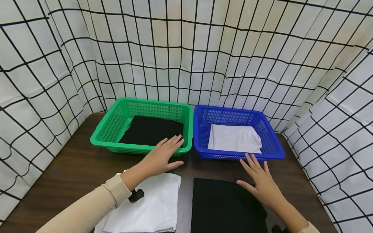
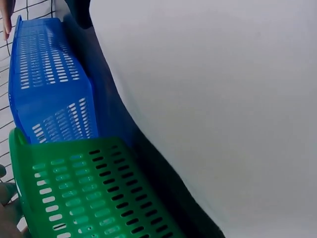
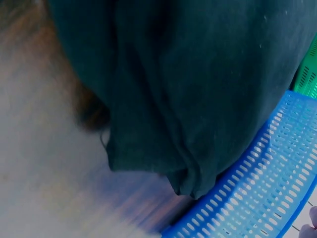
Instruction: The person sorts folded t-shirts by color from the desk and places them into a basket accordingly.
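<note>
In the head view my left hand (image 1: 161, 155) is spread flat with straight fingers over the front rim of a green basket (image 1: 102, 143), in which a folded black cloth (image 1: 148, 129) lies. My right hand (image 1: 260, 181) has its fingers spread just in front of a blue basket (image 1: 272, 142) with a folded white cloth (image 1: 233, 139) inside. Neither hand holds anything. A folded white cloth (image 1: 157, 204) lies on the table beneath my left forearm. Beside it, partly under my right hand, is a folded black cloth (image 1: 224, 207). Whether fingertips touch the rims, I cannot tell.
The two baskets stand side by side at the back of the dark brown wooden table (image 1: 67, 165). Behind and at both sides rises a black wire grid (image 1: 180, 48) backed with white sheeting. A small black device (image 1: 136, 195) is strapped at my left wrist.
</note>
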`<state>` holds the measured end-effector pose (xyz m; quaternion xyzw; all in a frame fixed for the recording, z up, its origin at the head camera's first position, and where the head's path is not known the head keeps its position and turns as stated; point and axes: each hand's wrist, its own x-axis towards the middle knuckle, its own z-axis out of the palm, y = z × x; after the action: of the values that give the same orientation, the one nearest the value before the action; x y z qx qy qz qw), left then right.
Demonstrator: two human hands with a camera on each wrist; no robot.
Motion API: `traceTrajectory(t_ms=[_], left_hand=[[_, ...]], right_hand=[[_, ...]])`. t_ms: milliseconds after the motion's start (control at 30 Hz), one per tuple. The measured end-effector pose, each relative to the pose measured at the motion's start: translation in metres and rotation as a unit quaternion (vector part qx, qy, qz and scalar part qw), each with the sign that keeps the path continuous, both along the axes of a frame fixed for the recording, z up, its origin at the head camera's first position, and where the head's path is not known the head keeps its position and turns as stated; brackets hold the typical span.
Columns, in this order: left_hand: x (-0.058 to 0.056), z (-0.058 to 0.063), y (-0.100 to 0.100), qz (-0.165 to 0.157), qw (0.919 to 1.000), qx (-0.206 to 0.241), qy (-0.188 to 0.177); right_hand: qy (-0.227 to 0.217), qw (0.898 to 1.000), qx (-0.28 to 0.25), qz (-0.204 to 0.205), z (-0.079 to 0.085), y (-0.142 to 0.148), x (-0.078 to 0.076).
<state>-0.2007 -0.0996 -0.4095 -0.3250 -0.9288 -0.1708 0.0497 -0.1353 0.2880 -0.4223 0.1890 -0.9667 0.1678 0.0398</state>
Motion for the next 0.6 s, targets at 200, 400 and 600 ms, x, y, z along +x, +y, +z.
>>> traceTrajectory(t_ms=[200,400,600], left_hand=[[0.004,-0.003,0.005,-0.005,1.0000,-0.001,0.007],[0.008,-0.004,0.011,-0.028,0.9989,-0.008,0.037],[0.014,-0.006,0.018,-0.048,0.9980,-0.016,0.037]], right_hand=[[0.005,1.000,-0.013,0.005,-0.007,-0.001,0.005],[-0.010,1.000,-0.020,0.004,-0.011,-0.002,0.007],[-0.019,1.000,-0.015,0.001,-0.013,-0.005,0.008]])
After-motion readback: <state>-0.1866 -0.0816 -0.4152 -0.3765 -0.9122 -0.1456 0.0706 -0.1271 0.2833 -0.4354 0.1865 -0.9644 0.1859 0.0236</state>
